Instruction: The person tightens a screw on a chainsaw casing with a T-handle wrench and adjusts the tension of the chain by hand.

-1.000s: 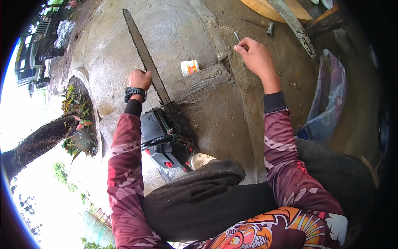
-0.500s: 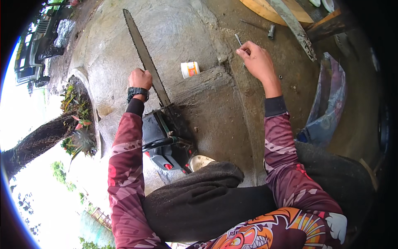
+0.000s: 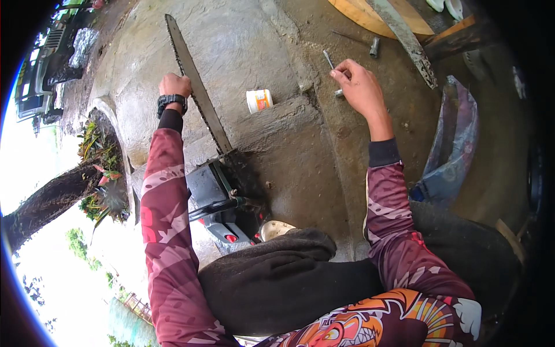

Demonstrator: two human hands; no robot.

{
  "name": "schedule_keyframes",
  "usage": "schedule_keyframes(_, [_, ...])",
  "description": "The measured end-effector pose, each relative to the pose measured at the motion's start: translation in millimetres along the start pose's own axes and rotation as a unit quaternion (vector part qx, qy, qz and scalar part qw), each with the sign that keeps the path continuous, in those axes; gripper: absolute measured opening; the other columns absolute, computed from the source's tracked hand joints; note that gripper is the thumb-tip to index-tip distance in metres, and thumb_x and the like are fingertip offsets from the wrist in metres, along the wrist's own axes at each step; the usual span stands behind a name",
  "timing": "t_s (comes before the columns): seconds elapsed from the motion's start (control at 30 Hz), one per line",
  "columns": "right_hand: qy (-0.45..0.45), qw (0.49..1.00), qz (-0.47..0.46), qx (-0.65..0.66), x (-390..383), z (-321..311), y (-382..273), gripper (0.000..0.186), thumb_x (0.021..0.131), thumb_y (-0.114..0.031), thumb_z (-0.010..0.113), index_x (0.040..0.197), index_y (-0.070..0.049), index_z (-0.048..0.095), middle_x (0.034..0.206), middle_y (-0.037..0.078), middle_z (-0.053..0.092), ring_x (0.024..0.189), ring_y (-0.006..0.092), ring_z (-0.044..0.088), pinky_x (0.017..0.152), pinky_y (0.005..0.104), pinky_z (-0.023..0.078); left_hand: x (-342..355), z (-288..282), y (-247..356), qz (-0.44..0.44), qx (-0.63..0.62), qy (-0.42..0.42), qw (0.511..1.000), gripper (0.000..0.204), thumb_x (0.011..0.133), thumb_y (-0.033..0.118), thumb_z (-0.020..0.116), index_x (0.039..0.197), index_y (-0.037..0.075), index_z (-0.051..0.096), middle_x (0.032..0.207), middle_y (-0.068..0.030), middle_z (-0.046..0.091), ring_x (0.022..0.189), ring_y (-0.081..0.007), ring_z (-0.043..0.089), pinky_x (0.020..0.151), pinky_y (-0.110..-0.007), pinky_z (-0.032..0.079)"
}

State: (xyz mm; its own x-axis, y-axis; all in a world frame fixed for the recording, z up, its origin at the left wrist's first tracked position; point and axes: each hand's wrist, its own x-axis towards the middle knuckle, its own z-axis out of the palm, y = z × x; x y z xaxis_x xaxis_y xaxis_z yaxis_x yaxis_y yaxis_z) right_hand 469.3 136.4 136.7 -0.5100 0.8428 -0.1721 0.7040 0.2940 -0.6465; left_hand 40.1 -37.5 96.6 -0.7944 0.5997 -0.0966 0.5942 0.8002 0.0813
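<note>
A chainsaw with a dark grey and black body lies on the concrete, its long guide bar pointing away from me. My left hand, with a black watch at the wrist, is closed at the bar's left edge, on the saw chain, partway toward the tip; its fingertips are mostly hidden. Off to the right, my right hand pinches a thin silver metal rod between thumb and fingers, held apart from the saw. Its lower part is hidden in the hand. Between my hands stands a white tub with an orange label.
A small metal socket-like piece and a metal cylinder lie on the ground. Farther off are a round wooden board and a worn plank. A bluish cloth lies at right. My foot is beside the saw body.
My left hand has moved farther along the bar toward its tip and a little left. My right hand stays nearly in place with the rod; the whole view has shifted slightly.
</note>
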Motion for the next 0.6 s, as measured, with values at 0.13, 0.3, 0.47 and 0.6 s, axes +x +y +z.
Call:
schedule_keyframes(0.13, [0.018, 1.0, -0.004, 0.015, 1.8, -0.2, 6.1, 0.025, 0.094, -0.029, 0.066, 0.103, -0.006, 0.068, 0.09, 0.012, 0.071, 0.083, 0.027, 0.069, 0.074, 0.0383, 0.051, 21.9, -3.0, -2.0, 0.003, 0.019, 0.041, 0.999, 0.034, 0.077, 0.024, 0.06, 0.083, -0.006, 0.072, 0.091, -0.0316, 0.068, 0.089, -0.046, 0.069, 0.087, -0.049, 0.054])
schedule_keyframes(0.3, [0.028, 0.999, 0.005, 0.031, 5.8, -6.7, 20.5, 0.027, 0.095, -0.034, 0.065, 0.103, -0.008, 0.068, 0.091, 0.014, 0.073, 0.087, 0.033, 0.07, 0.075, 0.0424, 0.052, 11.9, -9.6, 0.5, -0.003, -0.01, 0.015, 1.0, 0.056, 0.086, 0.048, 0.062, 0.079, -0.006, 0.072, 0.08, -0.0297, 0.068, 0.085, -0.0432, 0.07, 0.08, -0.047, 0.055])
schedule_keyframes(0.47, [0.053, 0.998, -0.003, 0.04, 9.5, -12.2, 21.6, 0.027, 0.095, -0.034, 0.066, 0.102, -0.009, 0.069, 0.09, 0.013, 0.073, 0.086, 0.0331, 0.07, 0.074, 0.0423, 0.052, -37.0, -12.9, -4.1, -0.087, -0.084, -0.138, 0.983, 0.073, 0.089, 0.067, 0.058, 0.075, -0.004, 0.073, 0.067, -0.0156, 0.07, 0.061, -0.0261, 0.069, 0.059, -0.037, 0.055])
schedule_keyframes(0.6, [0.038, 0.999, -0.007, 0.03, 10.7, -7.2, 10.5, 0.028, 0.095, -0.037, 0.064, 0.103, -0.01, 0.069, 0.092, 0.013, 0.073, 0.089, 0.0334, 0.07, 0.076, 0.0438, 0.052, -87.6, -12.7, 2.1, -0.042, -0.084, -0.181, 0.979, 0.058, 0.087, 0.055, 0.062, 0.072, 0.0, 0.074, 0.06, -0.01, 0.069, 0.054, -0.0201, 0.068, 0.058, -0.034, 0.056])
